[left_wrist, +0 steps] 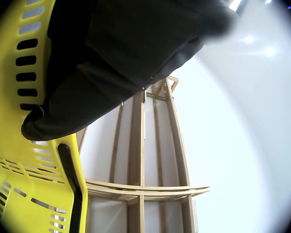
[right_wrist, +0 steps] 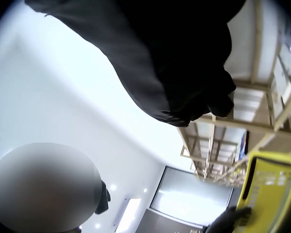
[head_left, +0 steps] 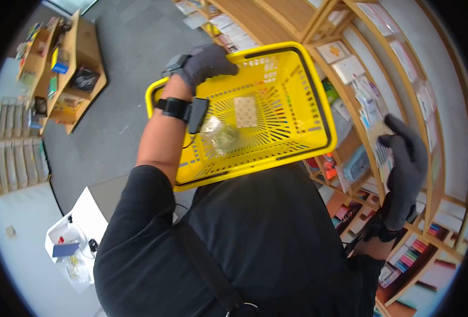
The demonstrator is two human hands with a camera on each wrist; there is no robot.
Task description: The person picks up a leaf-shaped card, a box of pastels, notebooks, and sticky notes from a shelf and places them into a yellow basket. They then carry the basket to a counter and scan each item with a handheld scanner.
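Observation:
My gloved left hand (head_left: 207, 66) grips the far rim of a yellow basket (head_left: 316, 84), held in front of the body. In the left wrist view the left hand's (left_wrist: 111, 73) fingers bend over the wall of the basket (left_wrist: 19, 160). Inside the basket lie a small patterned tan item (head_left: 245, 112) and a clear plastic packet (head_left: 223, 138) with something greenish in it. To the right of the basket, my gloved right hand (head_left: 407, 169) hangs before the shelves with fingers loosely bent, holding nothing; the right wrist view shows this hand (right_wrist: 169, 63) dark, its fingers partly hidden.
Wooden shelves (head_left: 374, 142) with cards, stationery and packets curve along the right side. A wooden display unit (head_left: 83, 63) stands on the grey floor at upper left. At lower left is a white table (head_left: 94, 206) with small items. A wall rack (head_left: 20, 158) is at far left.

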